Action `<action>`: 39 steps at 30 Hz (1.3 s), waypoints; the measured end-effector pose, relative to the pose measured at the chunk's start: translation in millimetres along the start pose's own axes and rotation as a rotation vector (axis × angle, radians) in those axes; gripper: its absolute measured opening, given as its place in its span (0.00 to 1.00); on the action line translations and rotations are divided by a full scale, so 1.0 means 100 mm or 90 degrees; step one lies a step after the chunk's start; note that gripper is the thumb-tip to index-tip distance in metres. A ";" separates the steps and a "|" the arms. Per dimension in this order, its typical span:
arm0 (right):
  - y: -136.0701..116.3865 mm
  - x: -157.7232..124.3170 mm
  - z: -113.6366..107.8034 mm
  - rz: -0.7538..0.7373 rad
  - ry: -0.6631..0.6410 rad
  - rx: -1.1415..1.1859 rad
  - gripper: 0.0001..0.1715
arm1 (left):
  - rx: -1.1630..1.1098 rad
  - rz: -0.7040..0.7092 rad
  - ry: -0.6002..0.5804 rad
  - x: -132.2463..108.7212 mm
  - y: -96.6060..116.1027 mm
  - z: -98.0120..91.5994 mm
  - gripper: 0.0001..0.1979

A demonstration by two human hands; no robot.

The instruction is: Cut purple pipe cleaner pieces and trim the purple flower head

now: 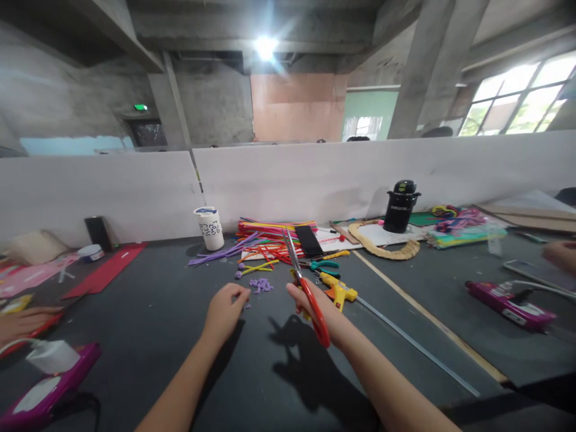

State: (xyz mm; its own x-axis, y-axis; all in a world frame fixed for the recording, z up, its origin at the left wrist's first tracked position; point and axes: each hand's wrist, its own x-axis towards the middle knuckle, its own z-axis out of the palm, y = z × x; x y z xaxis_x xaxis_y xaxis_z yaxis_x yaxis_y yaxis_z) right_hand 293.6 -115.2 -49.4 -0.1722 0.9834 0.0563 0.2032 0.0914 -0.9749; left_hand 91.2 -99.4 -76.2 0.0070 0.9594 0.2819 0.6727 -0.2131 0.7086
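My right hand [315,306] grips red-handled scissors [302,282], blades pointing up and away over the dark table [157,312]. My left hand [224,310] is closed in a pinch just left of it, near small purple pipe-cleaner bits [261,285]; what it pinches is too small to make out. Behind lies a heap of coloured pipe cleaners [265,237], with a black phone [308,240] on top.
A yellow glue gun [338,291] and green-handled pliers [324,265] lie right of the scissors. A white cup [210,228], black canister [399,207], metal ruler [418,348] and magenta devices [510,303] stand around. Other people's hands show at the left edge [20,321] and right edge [560,255]. A white partition [135,192] backs the table.
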 end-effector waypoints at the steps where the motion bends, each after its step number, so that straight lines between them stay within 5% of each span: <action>1: 0.00 0.01 -0.01 -0.004 0.009 -0.003 0.21 | 0.020 0.003 0.002 0.04 -0.02 0.00 0.08; 15: 0.03 0.13 0.16 -0.014 -0.041 0.063 0.21 | 0.043 0.028 -0.028 0.23 -0.17 0.36 0.06; 24: 0.08 0.12 0.11 -0.025 -0.010 0.045 0.07 | -0.309 -0.131 -0.051 0.15 0.14 0.19 0.07; 31: 0.01 0.07 0.20 -0.041 -0.012 0.084 0.10 | -0.560 -0.230 -0.124 -0.27 0.46 0.04 0.10; 39: -0.05 0.01 0.28 -0.073 -0.050 0.166 0.09 | -0.704 -0.275 -0.144 -0.34 0.53 0.07 0.07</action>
State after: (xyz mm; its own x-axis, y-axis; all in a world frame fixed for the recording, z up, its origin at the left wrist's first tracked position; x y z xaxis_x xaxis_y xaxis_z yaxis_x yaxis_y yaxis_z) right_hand 265.2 -118.7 -50.9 -0.2554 0.9531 0.1626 -0.0742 0.1484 -0.9861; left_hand 131.7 -142.2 -52.7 0.1417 0.9776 -0.1557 -0.3446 0.1961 0.9180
